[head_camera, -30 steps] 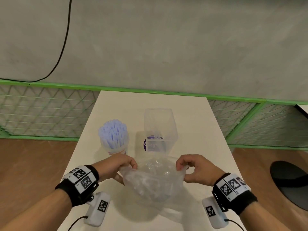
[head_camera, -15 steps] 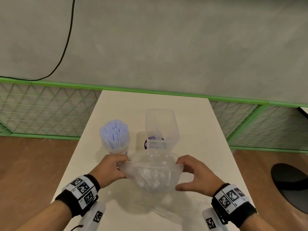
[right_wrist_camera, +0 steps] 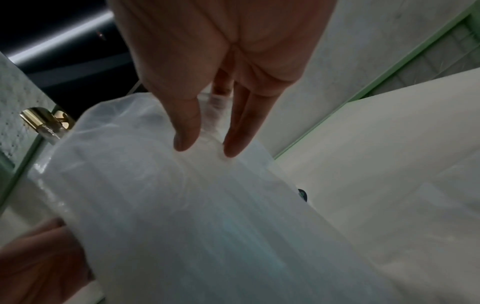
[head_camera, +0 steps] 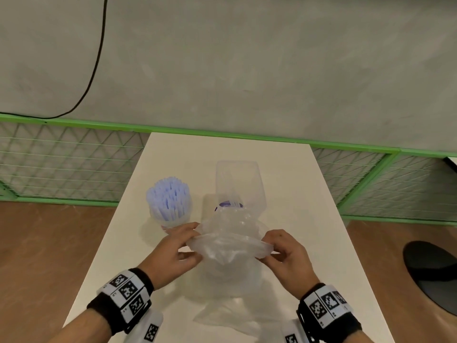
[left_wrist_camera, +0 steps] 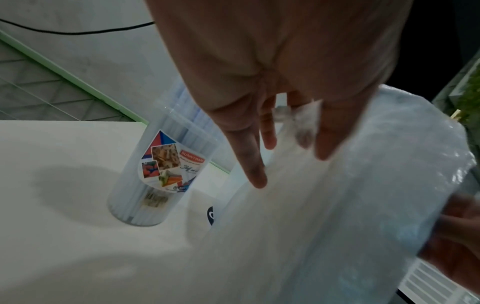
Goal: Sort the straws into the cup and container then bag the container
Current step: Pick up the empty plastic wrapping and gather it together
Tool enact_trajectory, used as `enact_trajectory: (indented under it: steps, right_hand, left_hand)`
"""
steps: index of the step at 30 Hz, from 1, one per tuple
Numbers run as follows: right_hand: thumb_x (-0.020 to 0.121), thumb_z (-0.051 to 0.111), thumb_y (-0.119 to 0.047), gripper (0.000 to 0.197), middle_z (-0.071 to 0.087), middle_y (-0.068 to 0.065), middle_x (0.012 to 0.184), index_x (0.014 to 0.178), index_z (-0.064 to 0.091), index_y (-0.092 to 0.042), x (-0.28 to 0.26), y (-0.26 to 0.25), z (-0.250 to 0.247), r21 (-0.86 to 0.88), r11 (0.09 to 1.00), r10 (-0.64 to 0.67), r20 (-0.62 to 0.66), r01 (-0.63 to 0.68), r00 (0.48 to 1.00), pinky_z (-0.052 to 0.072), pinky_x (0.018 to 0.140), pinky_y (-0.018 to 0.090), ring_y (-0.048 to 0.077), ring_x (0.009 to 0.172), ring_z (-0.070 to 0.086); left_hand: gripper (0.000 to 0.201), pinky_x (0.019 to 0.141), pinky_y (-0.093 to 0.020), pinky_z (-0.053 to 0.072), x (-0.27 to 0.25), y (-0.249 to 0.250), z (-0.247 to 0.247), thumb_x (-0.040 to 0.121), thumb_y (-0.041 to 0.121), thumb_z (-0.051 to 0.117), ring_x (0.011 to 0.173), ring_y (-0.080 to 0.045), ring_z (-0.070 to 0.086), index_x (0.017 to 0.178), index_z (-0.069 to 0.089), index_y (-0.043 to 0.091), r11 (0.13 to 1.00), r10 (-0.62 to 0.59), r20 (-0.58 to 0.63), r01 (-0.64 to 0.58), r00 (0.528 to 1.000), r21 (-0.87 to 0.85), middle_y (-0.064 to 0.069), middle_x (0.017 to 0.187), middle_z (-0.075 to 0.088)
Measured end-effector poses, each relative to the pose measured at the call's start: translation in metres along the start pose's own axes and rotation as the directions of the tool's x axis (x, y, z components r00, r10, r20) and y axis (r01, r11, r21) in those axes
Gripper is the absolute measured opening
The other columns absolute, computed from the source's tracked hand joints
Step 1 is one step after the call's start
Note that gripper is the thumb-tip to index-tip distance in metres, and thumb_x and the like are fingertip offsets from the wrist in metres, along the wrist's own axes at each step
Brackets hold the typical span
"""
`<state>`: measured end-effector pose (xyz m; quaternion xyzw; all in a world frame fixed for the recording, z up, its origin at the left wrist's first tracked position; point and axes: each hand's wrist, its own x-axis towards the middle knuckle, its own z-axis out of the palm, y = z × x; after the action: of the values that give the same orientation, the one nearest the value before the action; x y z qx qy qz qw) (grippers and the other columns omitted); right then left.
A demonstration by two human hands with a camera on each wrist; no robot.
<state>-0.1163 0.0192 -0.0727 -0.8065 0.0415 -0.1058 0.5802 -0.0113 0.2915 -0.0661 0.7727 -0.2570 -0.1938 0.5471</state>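
A crumpled clear plastic bag (head_camera: 230, 246) hangs over the white table (head_camera: 284, 174), held up between my hands. My left hand (head_camera: 195, 240) pinches its left rim and my right hand (head_camera: 268, 246) pinches its right rim. The bag's far side overlaps the foot of a tall clear container (head_camera: 238, 181) with a purple label; I cannot tell what is inside it. A clear cup (head_camera: 169, 206) packed with pale blue straws stands to the left of the container. The left wrist view shows my left hand (left_wrist_camera: 291, 156) on the bag (left_wrist_camera: 337, 205) beside the labelled cup (left_wrist_camera: 161, 170). In the right wrist view my right hand (right_wrist_camera: 210, 147) grips the bag (right_wrist_camera: 182, 205).
The table is narrow, with floor on both sides. A green mesh fence (head_camera: 61, 164) and a grey wall stand behind it. A black round seat (head_camera: 432, 276) is on the right. A black cable (head_camera: 96, 58) runs down the wall.
Both hands have lifted the bag and carried it away from me towards the container. Its far side now covers the container's foot. The cup and container have not moved.
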Motion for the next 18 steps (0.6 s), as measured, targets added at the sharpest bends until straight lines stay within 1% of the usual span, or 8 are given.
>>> enact_trajectory:
  steps: [2, 5, 9, 11, 13, 14, 16, 18]
  right_hand:
    - [0.070, 0.083, -0.006, 0.037, 0.057, -0.011, 0.108, 0.093, 0.065, -0.028, -0.007, -0.004, 0.003, -0.029, 0.999, -0.012, 0.066, 0.014, 0.998, 0.057, 0.085, 0.030, 0.018, 0.102, 0.063]
    - [0.059, 0.092, -0.019, 0.055, 0.051, -0.013, 0.119, 0.105, 0.061, -0.025, -0.015, -0.010, 0.008, -0.065, 0.998, 0.020, 0.129, -0.012, 0.991, 0.050, 0.094, 0.021, 0.017, 0.113, 0.059]
    - [0.060, 0.093, -0.030, 0.041, 0.059, -0.008, 0.100, 0.090, 0.065, -0.030, -0.011, -0.011, 0.010, -0.057, 0.998, -0.007, 0.055, 0.010, 0.998, 0.055, 0.085, 0.027, 0.018, 0.095, 0.063]
    - [0.061, 0.089, -0.035, 0.032, 0.062, -0.009, 0.090, 0.081, 0.064, -0.035, -0.011, -0.012, 0.012, -0.088, 0.996, -0.014, 0.041, 0.018, 0.999, 0.057, 0.078, 0.032, 0.016, 0.087, 0.063]
    - [0.063, 0.085, -0.039, 0.025, 0.063, -0.010, 0.082, 0.075, 0.064, -0.038, -0.012, -0.011, 0.014, -0.107, 0.994, -0.026, 0.012, 0.027, 1.000, 0.057, 0.074, 0.039, 0.015, 0.080, 0.062]
    - [0.064, 0.084, -0.039, 0.022, 0.063, -0.010, 0.079, 0.074, 0.064, -0.039, -0.012, -0.011, 0.015, -0.107, 0.994, -0.035, -0.003, 0.034, 0.999, 0.057, 0.072, 0.042, 0.016, 0.076, 0.062]
    - [0.066, 0.081, -0.038, 0.018, 0.062, -0.009, 0.075, 0.073, 0.065, -0.038, -0.014, -0.009, 0.019, -0.103, 0.994, -0.049, -0.035, 0.045, 0.998, 0.056, 0.070, 0.045, 0.015, 0.072, 0.061]
    - [0.069, 0.079, -0.031, 0.014, 0.063, -0.010, 0.076, 0.076, 0.067, -0.036, -0.016, -0.007, 0.023, -0.110, 0.992, -0.061, -0.059, 0.055, 0.996, 0.056, 0.069, 0.042, 0.014, 0.071, 0.062]
  left_hand:
    - [0.039, 0.083, -0.017, 0.053, -0.007, 0.001, 0.004, 0.073, 0.018, 0.080, 0.121, -0.001, 0.052, 0.102, 0.064, 0.038, 1.000, -0.015, 0.013, 0.015, 1.000, -0.012, 0.035, 0.131, 0.038]
    - [0.049, 0.085, -0.013, 0.051, -0.014, 0.005, 0.008, 0.062, 0.029, 0.089, 0.128, 0.006, 0.039, 0.101, 0.062, 0.039, 0.999, -0.004, 0.043, 0.003, 0.999, 0.032, 0.034, 0.140, 0.024]
    - [0.035, 0.079, -0.014, 0.051, -0.013, 0.006, 0.014, 0.058, 0.034, 0.092, 0.132, 0.008, 0.034, 0.083, 0.070, 0.024, 0.999, 0.045, -0.012, -0.045, 0.999, -0.029, 0.030, 0.141, 0.028]
    - [0.042, 0.077, -0.016, 0.052, -0.012, 0.005, 0.016, 0.058, 0.046, 0.089, 0.133, 0.004, 0.034, 0.077, 0.071, 0.014, 0.994, 0.088, -0.046, -0.091, 0.995, -0.056, 0.026, 0.141, 0.031]
    - [0.044, 0.077, -0.017, 0.052, -0.011, 0.003, 0.019, 0.060, 0.048, 0.086, 0.132, 0.001, 0.037, 0.075, 0.071, 0.010, 0.991, 0.109, -0.079, -0.114, 0.991, -0.064, 0.024, 0.141, 0.033]
    - [0.039, 0.077, -0.017, 0.052, -0.011, 0.003, 0.021, 0.061, 0.045, 0.084, 0.129, 0.000, 0.040, 0.074, 0.071, 0.011, 0.990, 0.114, -0.096, -0.121, 0.989, -0.072, 0.024, 0.140, 0.034]
    - [0.020, 0.078, -0.016, 0.052, -0.014, 0.003, 0.023, 0.065, 0.038, 0.080, 0.122, -0.001, 0.047, 0.067, 0.069, 0.022, 0.985, 0.149, -0.146, -0.160, 0.978, -0.069, 0.024, 0.138, 0.037]
    - [0.016, 0.078, -0.020, 0.053, -0.016, 0.002, 0.025, 0.070, 0.035, 0.076, 0.115, -0.003, 0.052, 0.063, 0.065, 0.025, 0.977, 0.204, -0.187, -0.212, 0.961, -0.020, 0.022, 0.136, 0.039]
